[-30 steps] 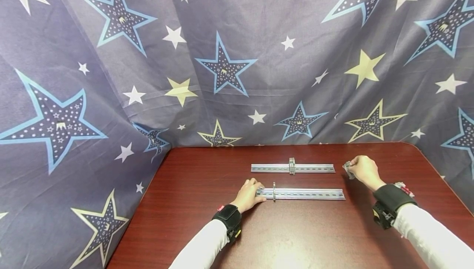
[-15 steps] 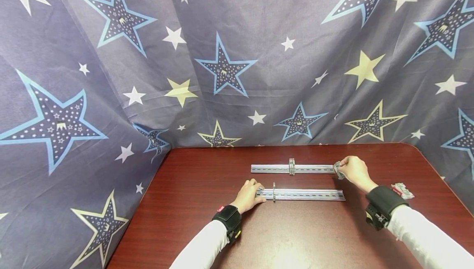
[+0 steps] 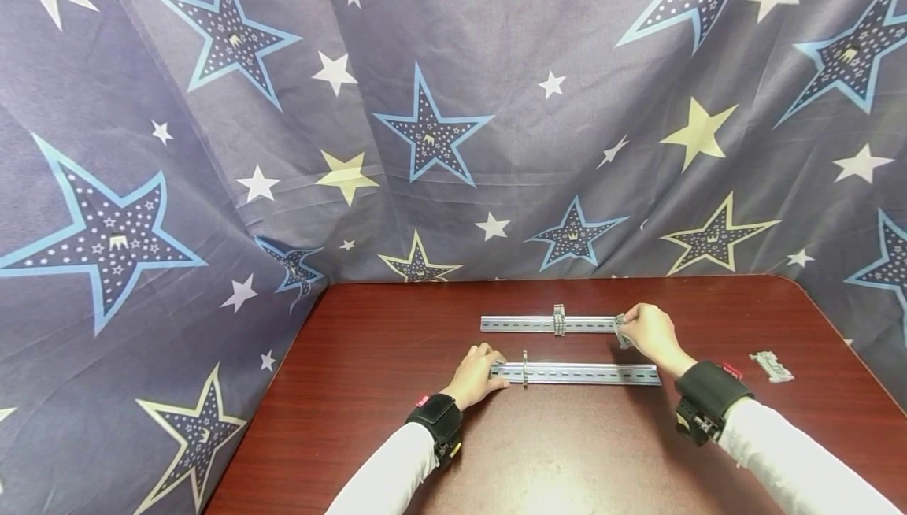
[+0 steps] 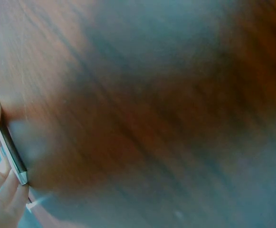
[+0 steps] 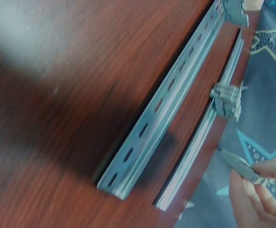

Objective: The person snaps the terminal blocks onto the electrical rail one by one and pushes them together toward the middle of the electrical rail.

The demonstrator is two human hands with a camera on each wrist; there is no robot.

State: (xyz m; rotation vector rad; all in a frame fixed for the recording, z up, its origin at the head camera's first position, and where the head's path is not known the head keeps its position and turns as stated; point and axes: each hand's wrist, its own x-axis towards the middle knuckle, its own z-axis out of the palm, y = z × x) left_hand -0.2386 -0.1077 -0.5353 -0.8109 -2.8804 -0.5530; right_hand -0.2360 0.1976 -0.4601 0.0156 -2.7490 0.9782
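Grey block [image 5: 242, 167], pinched in the right hand [image 3: 652, 334] by the right end of the far rail [image 3: 520, 324], is probably best held square to it, while the left hand [image 3: 473, 376] grips the left end of the near rail [image 3: 588, 374]

Up at the person's head, one camera peers forward and down across the worktop [image 3: 397, 342] — wrist cameras sit closer, the right sharing both rails [image 3: 588, 374] with it.
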